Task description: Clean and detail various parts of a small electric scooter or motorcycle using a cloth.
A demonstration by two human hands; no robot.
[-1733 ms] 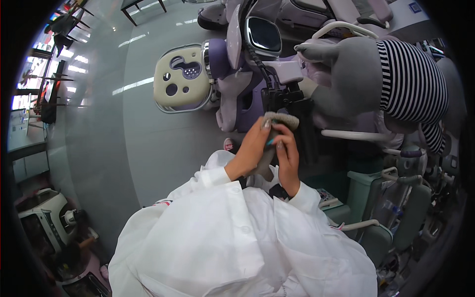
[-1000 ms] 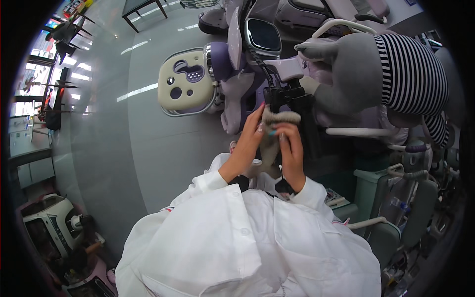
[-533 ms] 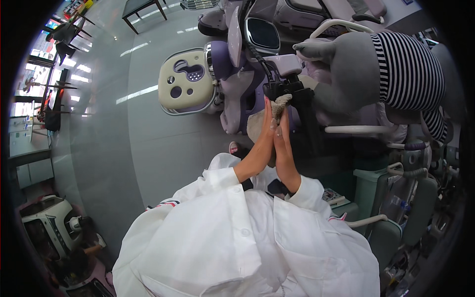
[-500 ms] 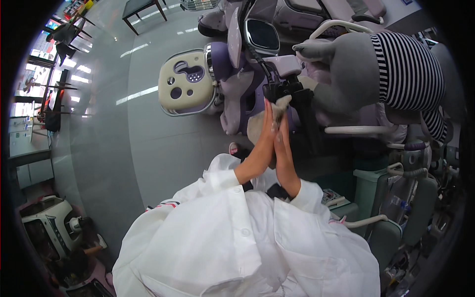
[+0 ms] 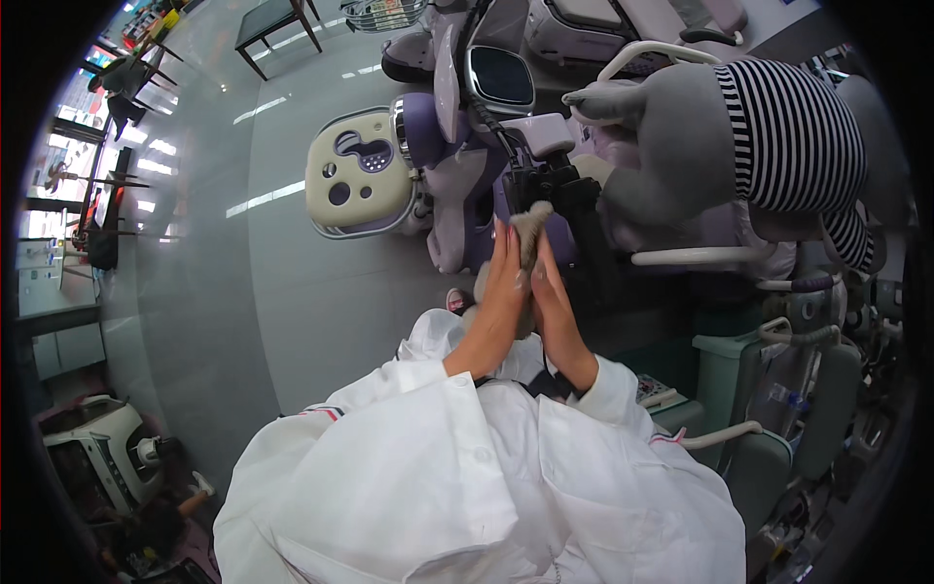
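My left hand (image 5: pixel 504 261) and my right hand (image 5: pixel 551 284) stand nearly palm to palm in front of my chest, fingers stretched away from me. Pressed between them is a greyish-beige cloth (image 5: pixel 530 224), its bunched end sticking up past my fingertips. More of it seems to hang below my hands, partly hidden by the left one. Just beyond the fingertips is the black handlebar (image 5: pixel 555 185) of a light purple scooter (image 5: pixel 457 209). The scooter carries a cream basket lid (image 5: pixel 362 173) with round cutouts over its front basket.
A large grey plush toy (image 5: pixel 681 131) in a black-and-white striped shirt lies across the scooter's seat. White armrest bars (image 5: pixel 700 257) jut out to the right. Dark green seats (image 5: pixel 827 404) stand close at my right. A dark stool (image 5: pixel 272 24) is far off on the grey tiled floor (image 5: pixel 292 292).
Both hands have drawn back slightly toward me, and the cloth between them has shifted, its end now standing more upright. The whole view has moved a little, with the scooter slightly further left.
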